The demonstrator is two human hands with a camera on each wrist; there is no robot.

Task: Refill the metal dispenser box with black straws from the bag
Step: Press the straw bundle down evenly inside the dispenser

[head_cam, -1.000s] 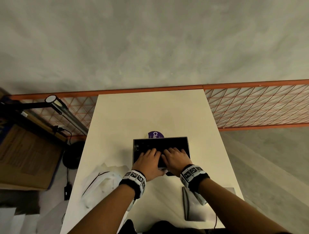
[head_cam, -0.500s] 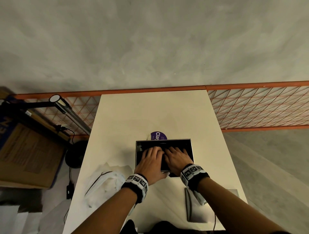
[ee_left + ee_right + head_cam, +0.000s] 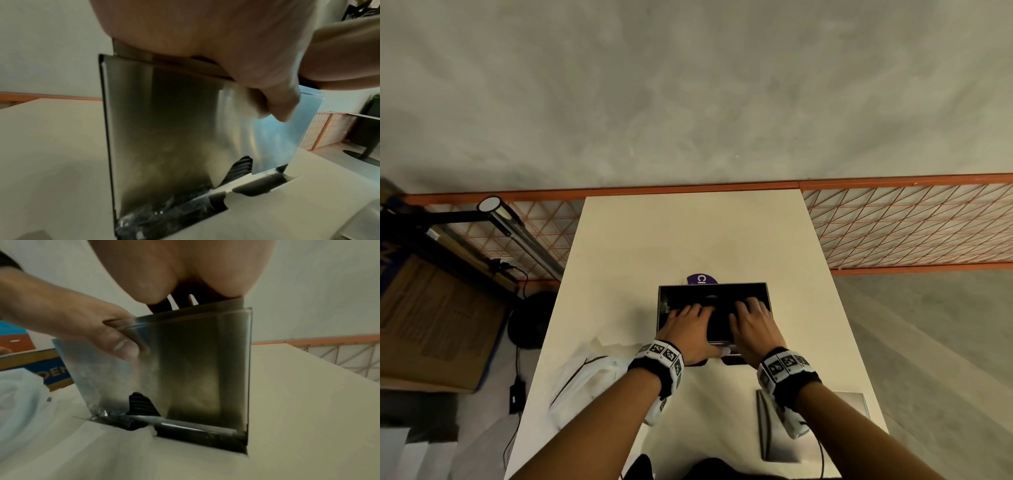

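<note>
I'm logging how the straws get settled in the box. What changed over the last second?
The hands drew apart: the left hand slid toward the box's left side, the right hand toward its right, so dark straws now show between them. Both still reach into the open top, the left thumb outside on the front wall. Box, bag and table stayed put.

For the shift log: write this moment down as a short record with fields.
box: metal dispenser box, top open, upright on the table
straws: black straws show at the bottom slot
left hand: left hand reaches into the box, thumb on the front wall
right hand: right hand reaches into the box, fingers spread
bag: white plastic bag to the left
lid: metal lid lies near right
</note>
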